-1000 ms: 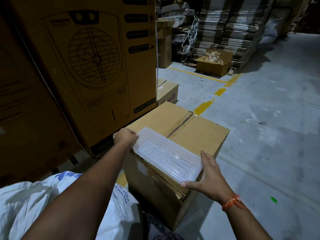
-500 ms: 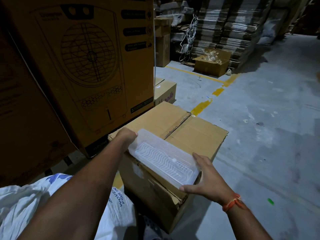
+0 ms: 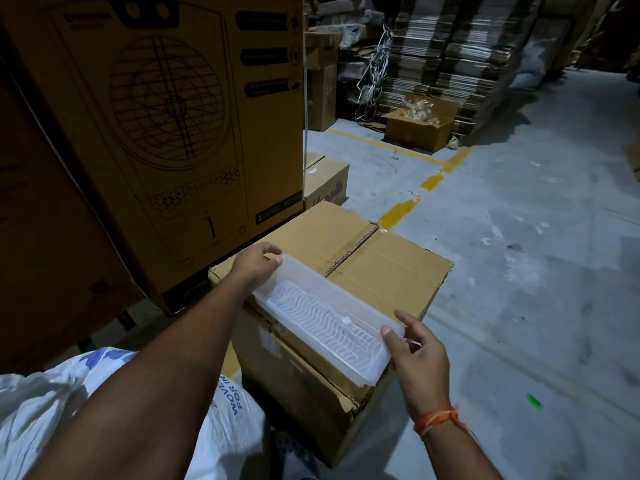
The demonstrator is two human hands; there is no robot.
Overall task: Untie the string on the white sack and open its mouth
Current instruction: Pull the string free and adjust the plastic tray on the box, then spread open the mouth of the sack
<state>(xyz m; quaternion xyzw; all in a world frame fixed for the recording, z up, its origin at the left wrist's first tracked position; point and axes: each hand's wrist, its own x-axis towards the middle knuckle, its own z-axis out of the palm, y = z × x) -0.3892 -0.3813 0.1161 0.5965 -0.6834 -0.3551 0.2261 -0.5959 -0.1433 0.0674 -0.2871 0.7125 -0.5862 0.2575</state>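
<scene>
White sack (image 3: pixel 45 410) lies nearest, low and behind the left forearm, well back from both hands; its tied mouth and string cannot be seen. Left hand (image 3: pixel 254 263) is the nearer. Both arms are extended forward. Left hand and right hand (image 3: pixel 414 355) each pinch an end of a clear plastic tray (image 3: pixel 325 320) lying diagonally on the cardboard carton (image 3: pixel 391 271).

Translucent, ribbed, faintly glossy plastic for the tray (image 3: pixel 327 320) at centre; matt brown corrugated cardboard, taped and scuffed, for the box (image 3: pixel 388 271) beneath; woven white plastic cloth for the sack (image 3: pixel 41 407) at lower left; rough, stained grey concrete for the floor (image 3: pixel 536 271).
</scene>
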